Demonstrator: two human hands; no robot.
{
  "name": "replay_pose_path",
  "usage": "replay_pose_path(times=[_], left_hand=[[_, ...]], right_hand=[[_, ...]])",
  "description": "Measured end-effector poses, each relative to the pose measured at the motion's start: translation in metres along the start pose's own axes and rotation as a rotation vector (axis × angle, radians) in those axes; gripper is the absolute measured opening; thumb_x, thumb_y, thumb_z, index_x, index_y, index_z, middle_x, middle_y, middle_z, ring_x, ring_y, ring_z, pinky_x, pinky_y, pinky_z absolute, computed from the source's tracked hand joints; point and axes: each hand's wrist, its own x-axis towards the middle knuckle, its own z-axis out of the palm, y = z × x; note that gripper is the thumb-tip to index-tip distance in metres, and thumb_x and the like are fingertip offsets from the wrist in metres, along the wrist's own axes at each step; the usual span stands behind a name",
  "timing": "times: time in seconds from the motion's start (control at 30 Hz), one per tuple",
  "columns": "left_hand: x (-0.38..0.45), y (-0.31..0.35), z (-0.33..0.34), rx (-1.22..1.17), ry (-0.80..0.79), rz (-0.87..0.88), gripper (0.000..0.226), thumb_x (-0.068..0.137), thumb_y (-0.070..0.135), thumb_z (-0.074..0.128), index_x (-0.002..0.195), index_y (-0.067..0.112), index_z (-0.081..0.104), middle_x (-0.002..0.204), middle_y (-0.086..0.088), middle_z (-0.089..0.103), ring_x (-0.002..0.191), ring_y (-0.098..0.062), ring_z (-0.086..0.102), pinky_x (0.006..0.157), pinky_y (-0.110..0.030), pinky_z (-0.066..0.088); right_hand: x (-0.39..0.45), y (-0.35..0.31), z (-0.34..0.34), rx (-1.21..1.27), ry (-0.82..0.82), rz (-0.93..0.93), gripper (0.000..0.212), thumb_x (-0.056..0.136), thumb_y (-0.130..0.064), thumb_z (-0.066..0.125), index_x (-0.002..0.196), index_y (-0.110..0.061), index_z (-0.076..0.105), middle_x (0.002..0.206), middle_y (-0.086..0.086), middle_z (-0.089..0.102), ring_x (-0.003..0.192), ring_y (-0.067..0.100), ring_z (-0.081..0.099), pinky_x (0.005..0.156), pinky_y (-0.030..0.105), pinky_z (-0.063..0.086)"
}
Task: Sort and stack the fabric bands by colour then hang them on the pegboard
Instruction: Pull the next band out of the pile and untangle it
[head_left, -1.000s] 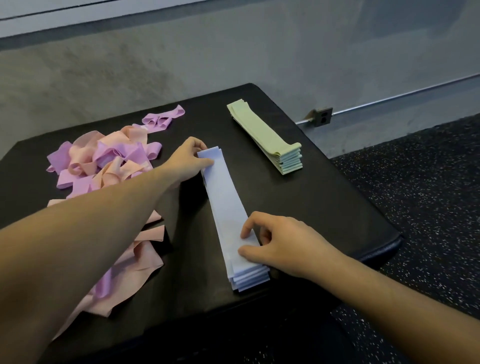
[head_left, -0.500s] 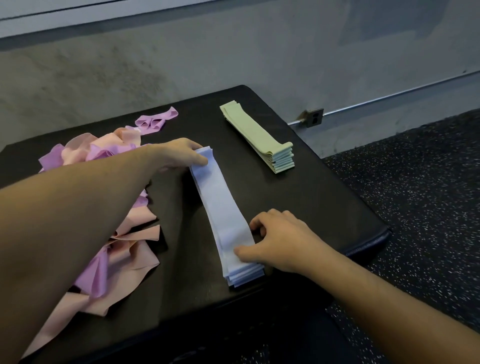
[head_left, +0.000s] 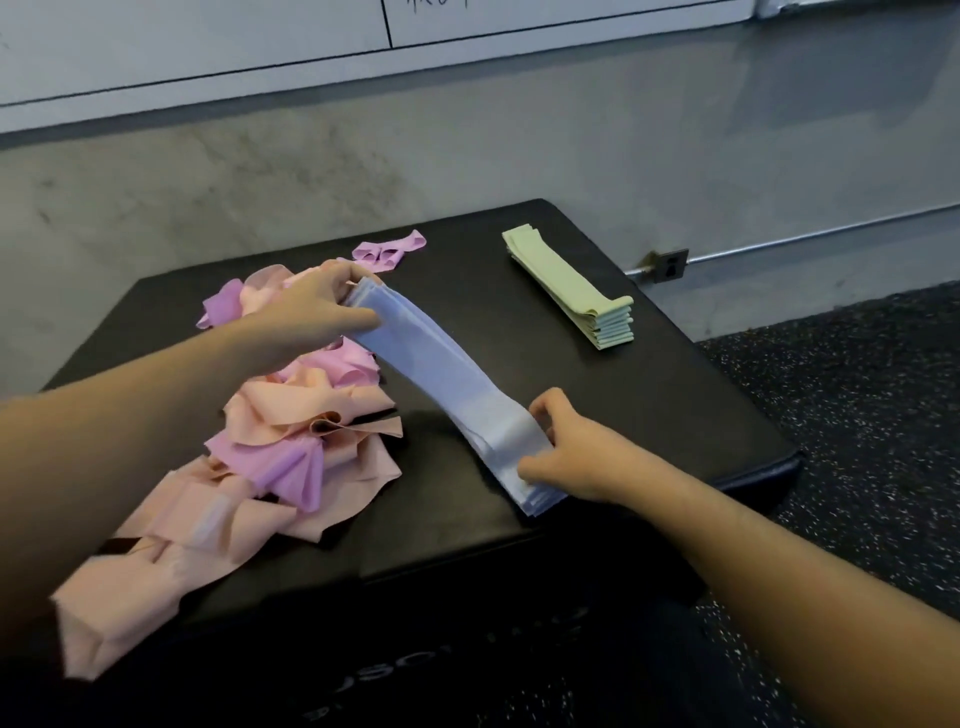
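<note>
Left hand (head_left: 317, 306) grips the far end of the blue band stack (head_left: 441, 374), raised off the black table (head_left: 649, 405); right hand (head_left: 576, 457) fingers pinch the near end. Green band stack (head_left: 571, 286) far right, unsorted pink/purple bands (head_left: 291, 441) heaped left.

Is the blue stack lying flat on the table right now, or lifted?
Partly lifted. The left hand holds the blue stack's far end raised; the right hand holds the near end, low at the table.

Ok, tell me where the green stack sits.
In the head view, the green stack lies on the far right of the black table, right of the blue stack, untouched by either hand.
</note>
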Motion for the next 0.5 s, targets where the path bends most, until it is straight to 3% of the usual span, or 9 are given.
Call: replay_pose_path(times=[0.07, 0.13, 0.23, 0.37, 0.43, 0.5], left_hand=[[-0.023, -0.006, -0.009, -0.044, 0.026, 0.025, 0.033, 0.07, 0.02, 0.073, 0.099, 0.027, 0.059, 0.096, -0.006, 0.064, 0.084, -0.016, 0.059, 0.07, -0.031, 0.047], [-0.048, -0.014, -0.018, -0.107, 0.07, 0.022, 0.037, 0.066, 0.021, 0.076, 0.097, 0.028, 0.059, 0.094, -0.004, 0.065, 0.087, -0.019, 0.06, 0.074, -0.033, 0.046], [-0.084, -0.023, -0.026, -0.203, 0.118, 0.025, 0.053, 0.052, 0.029, 0.078, 0.1, 0.023, 0.057, 0.1, -0.014, 0.069, 0.09, -0.022, 0.064, 0.081, -0.04, 0.05], [-0.127, -0.037, -0.011, -0.162, 0.135, 0.062, 0.044, 0.063, 0.026, 0.078, 0.1, 0.027, 0.054, 0.089, 0.004, 0.065, 0.078, -0.01, 0.061, 0.069, -0.03, 0.052], [-0.143, -0.048, 0.004, -0.189, 0.121, 0.103, 0.046, 0.071, 0.02, 0.079, 0.107, 0.039, 0.058, 0.1, 0.004, 0.064, 0.088, -0.01, 0.062, 0.078, -0.028, 0.054], [-0.152, -0.059, 0.022, -0.131, 0.103, 0.163, 0.057, 0.084, 0.011, 0.078, 0.118, 0.052, 0.057, 0.114, 0.018, 0.063, 0.104, -0.003, 0.061, 0.091, -0.019, 0.05]], right_hand=[[0.002, -0.002, 0.001, 0.086, 0.009, -0.016, 0.056, 0.086, -0.025, 0.066, 0.13, -0.028, 0.031, 0.103, 0.002, 0.06, 0.084, 0.018, 0.061, 0.077, 0.03, 0.051], [0.003, -0.004, -0.005, 0.09, -0.003, -0.05, 0.058, 0.087, -0.02, 0.07, 0.137, -0.026, 0.042, 0.103, -0.003, 0.065, 0.082, 0.01, 0.059, 0.069, 0.022, 0.046], [0.0, -0.006, -0.019, -0.068, -0.013, -0.144, 0.035, 0.085, -0.013, 0.067, 0.118, -0.027, 0.068, 0.103, -0.006, 0.071, 0.088, 0.009, 0.063, 0.069, 0.016, 0.047], [-0.008, 0.001, -0.041, -0.291, 0.079, -0.284, 0.036, 0.087, -0.011, 0.06, 0.118, -0.029, 0.065, 0.113, 0.001, 0.061, 0.102, 0.017, 0.06, 0.09, 0.029, 0.049], [-0.016, 0.005, -0.05, -0.356, 0.089, -0.304, 0.035, 0.091, -0.013, 0.06, 0.122, -0.027, 0.06, 0.118, 0.001, 0.06, 0.106, 0.019, 0.059, 0.094, 0.035, 0.048], [-0.02, 0.01, -0.054, -0.484, 0.091, -0.313, 0.036, 0.094, -0.017, 0.059, 0.128, -0.027, 0.056, 0.122, -0.002, 0.061, 0.112, 0.019, 0.055, 0.095, 0.037, 0.044]])
